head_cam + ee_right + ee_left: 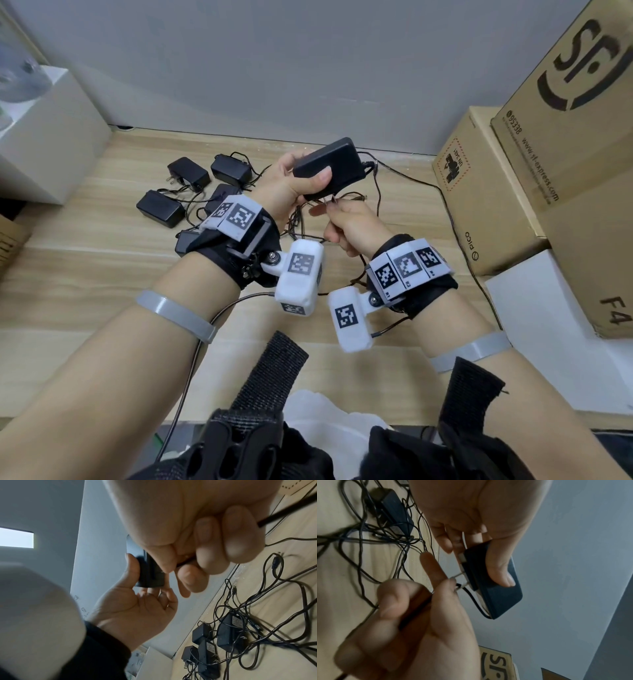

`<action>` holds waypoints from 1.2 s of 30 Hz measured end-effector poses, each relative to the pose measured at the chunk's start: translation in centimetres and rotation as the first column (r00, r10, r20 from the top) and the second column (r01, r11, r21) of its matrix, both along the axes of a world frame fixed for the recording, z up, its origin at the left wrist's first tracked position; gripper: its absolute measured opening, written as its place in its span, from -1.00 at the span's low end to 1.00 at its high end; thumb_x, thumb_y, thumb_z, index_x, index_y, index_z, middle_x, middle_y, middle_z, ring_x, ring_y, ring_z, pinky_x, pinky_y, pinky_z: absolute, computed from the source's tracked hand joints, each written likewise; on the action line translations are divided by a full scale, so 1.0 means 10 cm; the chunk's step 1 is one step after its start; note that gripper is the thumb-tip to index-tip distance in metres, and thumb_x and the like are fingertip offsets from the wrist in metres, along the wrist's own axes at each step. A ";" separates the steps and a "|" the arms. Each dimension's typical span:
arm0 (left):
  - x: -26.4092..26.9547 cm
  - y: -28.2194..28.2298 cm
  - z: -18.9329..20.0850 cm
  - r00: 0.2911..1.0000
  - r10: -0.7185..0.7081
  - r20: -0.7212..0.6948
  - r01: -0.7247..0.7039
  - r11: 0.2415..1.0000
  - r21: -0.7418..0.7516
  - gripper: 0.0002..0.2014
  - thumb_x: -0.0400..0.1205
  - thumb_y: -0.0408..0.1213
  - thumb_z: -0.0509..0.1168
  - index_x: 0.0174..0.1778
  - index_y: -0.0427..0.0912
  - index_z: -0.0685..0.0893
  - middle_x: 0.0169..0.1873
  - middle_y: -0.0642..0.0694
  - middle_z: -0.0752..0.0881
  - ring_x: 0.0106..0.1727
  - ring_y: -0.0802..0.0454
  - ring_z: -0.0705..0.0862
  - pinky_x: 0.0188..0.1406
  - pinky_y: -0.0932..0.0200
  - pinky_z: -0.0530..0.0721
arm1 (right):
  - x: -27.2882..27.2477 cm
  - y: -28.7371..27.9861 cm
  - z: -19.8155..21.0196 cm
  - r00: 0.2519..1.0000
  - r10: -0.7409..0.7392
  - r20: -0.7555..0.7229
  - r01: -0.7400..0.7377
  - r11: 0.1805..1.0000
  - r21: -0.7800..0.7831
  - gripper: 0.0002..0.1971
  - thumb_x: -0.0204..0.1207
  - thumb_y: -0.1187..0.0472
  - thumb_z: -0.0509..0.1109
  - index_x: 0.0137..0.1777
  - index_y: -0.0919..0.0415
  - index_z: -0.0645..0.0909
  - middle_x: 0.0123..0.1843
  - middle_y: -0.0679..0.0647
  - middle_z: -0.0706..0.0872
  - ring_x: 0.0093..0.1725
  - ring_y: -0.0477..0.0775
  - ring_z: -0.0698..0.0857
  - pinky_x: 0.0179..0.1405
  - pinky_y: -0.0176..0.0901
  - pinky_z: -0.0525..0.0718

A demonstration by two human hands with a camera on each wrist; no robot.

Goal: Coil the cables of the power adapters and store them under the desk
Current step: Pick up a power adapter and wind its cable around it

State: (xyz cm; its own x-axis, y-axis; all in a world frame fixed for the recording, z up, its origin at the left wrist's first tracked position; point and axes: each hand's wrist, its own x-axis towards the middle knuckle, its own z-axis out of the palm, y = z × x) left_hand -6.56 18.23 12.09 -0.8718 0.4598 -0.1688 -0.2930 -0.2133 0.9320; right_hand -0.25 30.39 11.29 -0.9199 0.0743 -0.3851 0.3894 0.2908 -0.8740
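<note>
We held one power adapter [328,168] up above the desk [85,267], our left hand [291,185] clamped round its body, thumb on top. Our right hand [346,222] pinched its thin cable [445,202] just beneath, fingers curled on the cord. That cable trailed off toward the cardboard boxes [513,178], and loose strands hung into the tangle of other adapters [191,192] lying on the desk. We judged that winding could drag neighbouring cords along or snag on a box corner, knotting the coil.

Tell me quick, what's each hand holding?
Left hand: grips a black power adapter.
Right hand: pinches its thin black cable.
</note>
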 end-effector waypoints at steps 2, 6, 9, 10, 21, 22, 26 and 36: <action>-0.02 -0.01 -0.02 1.000 0.014 -0.024 -0.015 0.999 -0.033 -0.71 0.42 -0.47 0.45 -0.04 -0.14 0.55 -0.21 -0.01 0.69 -0.24 0.17 0.74 -0.19 0.31 0.66 | 0.00 -0.01 0.02 0.999 0.028 0.042 -0.027 1.000 -0.015 -0.67 0.71 0.10 0.02 0.13 0.27 0.55 -0.54 0.02 0.42 -0.73 -0.14 0.21 -0.66 -0.36 0.12; -0.05 0.01 -0.03 0.988 0.032 -0.151 -0.064 0.975 -0.211 -0.68 0.40 -0.53 0.48 -0.12 -0.10 0.55 -0.26 0.02 0.68 -0.30 0.26 0.69 -0.12 0.36 0.69 | 0.03 -0.03 0.10 0.986 0.163 -0.038 -0.154 0.973 0.174 -0.68 0.68 0.12 0.12 -0.11 0.19 0.67 -0.60 -0.13 0.43 -0.67 -0.21 0.38 -0.61 -0.39 0.29; -0.10 -0.01 -0.07 0.977 0.037 -0.212 -0.107 0.937 -0.332 -0.68 0.35 -0.45 0.54 -0.14 -0.07 0.57 -0.20 -0.02 0.69 -0.16 0.11 0.69 0.03 0.21 0.67 | 0.06 0.01 0.17 0.966 0.203 -0.159 -0.144 0.935 0.324 -0.73 0.62 0.14 0.24 -0.17 0.18 0.73 -0.60 -0.15 0.50 -0.49 -0.23 0.47 -0.32 -0.27 0.37; -0.12 -0.02 -0.10 0.969 0.027 -0.246 -0.123 0.914 -0.387 -0.67 0.33 -0.38 0.57 -0.11 -0.08 0.59 -0.18 -0.03 0.70 -0.12 0.06 0.69 0.05 0.17 0.67 | 0.06 0.02 0.18 0.966 0.188 -0.179 -0.123 0.939 0.321 -0.75 0.60 0.15 0.28 -0.19 0.19 0.74 -0.55 -0.17 0.54 -0.43 -0.24 0.49 -0.25 -0.24 0.40; -0.13 -0.16 -0.11 0.861 -0.491 -0.134 0.341 0.752 -0.564 -0.58 0.09 -0.14 0.62 -0.17 -0.01 0.68 -0.19 -0.07 0.72 -0.11 -0.01 0.66 0.11 -0.03 0.62 | -0.03 0.28 0.28 0.917 -0.051 -0.396 0.155 0.959 0.235 -0.81 0.24 0.29 0.61 -0.44 0.03 0.67 -0.40 -0.10 0.69 -0.34 -0.18 0.63 -0.17 -0.30 0.63; -0.12 -0.16 -0.09 0.840 -0.531 -0.111 0.406 0.752 -0.519 -0.56 0.08 -0.14 0.60 -0.15 -0.04 0.67 -0.21 -0.08 0.70 -0.12 -0.02 0.64 0.02 0.02 0.60 | -0.03 0.29 0.25 0.912 -0.058 -0.406 0.160 0.962 0.221 -0.81 0.26 0.30 0.60 -0.43 0.03 0.68 -0.39 -0.09 0.70 -0.33 -0.18 0.64 -0.17 -0.33 0.62; -0.11 -0.19 -0.05 0.811 -0.579 -0.084 0.524 0.782 -0.337 -0.37 0.01 -0.06 0.69 -0.05 -0.13 0.64 -0.24 0.03 0.76 -0.16 0.08 0.69 -0.08 0.16 0.62 | -0.05 0.36 0.11 0.897 -0.103 -0.429 0.192 0.966 0.170 -0.78 0.45 0.27 0.45 -0.35 -0.05 0.66 -0.32 -0.12 0.70 -0.22 -0.13 0.65 -0.03 -0.20 0.61; -0.06 -0.04 -0.04 0.974 -0.222 -0.047 0.223 0.975 0.013 -0.55 0.20 -0.08 0.63 -0.09 -0.17 0.67 -0.32 -0.04 0.69 -0.23 -0.03 0.49 -0.29 0.22 0.41 | 0.03 0.06 -0.12 0.992 0.039 -0.122 -0.018 0.985 0.171 -0.65 0.68 0.24 0.01 -0.33 0.06 0.46 -0.48 -0.03 0.31 -0.58 -0.17 0.28 -0.61 -0.38 0.25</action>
